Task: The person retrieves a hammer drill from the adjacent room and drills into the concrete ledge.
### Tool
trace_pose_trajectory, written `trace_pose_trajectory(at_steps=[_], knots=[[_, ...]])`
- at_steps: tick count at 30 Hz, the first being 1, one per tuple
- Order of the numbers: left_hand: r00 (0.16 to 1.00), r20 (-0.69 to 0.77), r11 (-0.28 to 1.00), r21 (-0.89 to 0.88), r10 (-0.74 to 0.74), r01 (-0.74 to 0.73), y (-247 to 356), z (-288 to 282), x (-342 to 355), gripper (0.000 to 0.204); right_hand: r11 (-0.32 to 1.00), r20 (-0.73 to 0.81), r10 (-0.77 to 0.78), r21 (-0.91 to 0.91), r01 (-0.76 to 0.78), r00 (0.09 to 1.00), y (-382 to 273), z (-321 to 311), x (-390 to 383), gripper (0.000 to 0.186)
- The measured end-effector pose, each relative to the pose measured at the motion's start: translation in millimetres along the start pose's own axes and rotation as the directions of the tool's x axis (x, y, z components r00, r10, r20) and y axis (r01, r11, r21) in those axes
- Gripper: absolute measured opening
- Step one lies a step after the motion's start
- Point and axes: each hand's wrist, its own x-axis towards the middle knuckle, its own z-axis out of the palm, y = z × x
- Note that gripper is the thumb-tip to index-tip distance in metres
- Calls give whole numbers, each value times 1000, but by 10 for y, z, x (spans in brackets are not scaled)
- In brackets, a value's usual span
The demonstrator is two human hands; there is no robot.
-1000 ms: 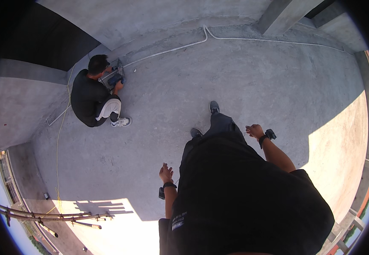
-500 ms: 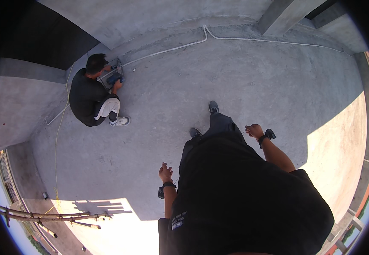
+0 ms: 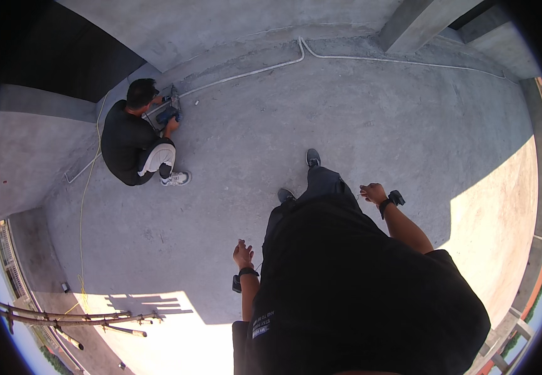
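Note:
My left hand (image 3: 243, 255) hangs low beside my body above the concrete floor, its fingers loosely apart and no object visible in them. On the other side, my right hand (image 3: 374, 192) is held away from my hip with curled fingers. A thin light line shows by its fingertips, too small to make out. Each wrist wears a black strap with a small dark device, one at the left wrist (image 3: 237, 283) and one at the right (image 3: 396, 197). Neither hand touches the floor, the walls or the other person.
At the far left a person (image 3: 127, 140) squats, gripping a blue power drill (image 3: 169, 115) beside a white conduit (image 3: 239, 76) along the wall foot. A yellow cord (image 3: 83, 215) runs down the left side. Bamboo poles (image 3: 77, 320) stand at lower left. My shoes (image 3: 313, 157) are on concrete.

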Motion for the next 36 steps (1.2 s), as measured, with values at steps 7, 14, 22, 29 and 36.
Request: trace_pose_trajectory(at_steps=[7,14,22,29,36], knots=[[1000,4,1000,4,-6,6,-7,8,7,44,1000,-22,0,-12,0,1000,5,0,4,31],[1000,17,1000,-2,-18,18,9,18,-8,45,999,-40,-28,29,30,999,37,11,25,28],[1000,3,1000,-6,-3,3,10,18,-13,44,999,-58,-33,26,35,998,54,16,35,27],[1000,9,1000,-7,-13,13,28,21,-44,45,999,-39,-19,41,20,999,78,17,57,27],[1000,-8,1000,-3,-1,1,13,18,-28,45,1000,-24,-9,17,10,1000,45,9,24,29]])
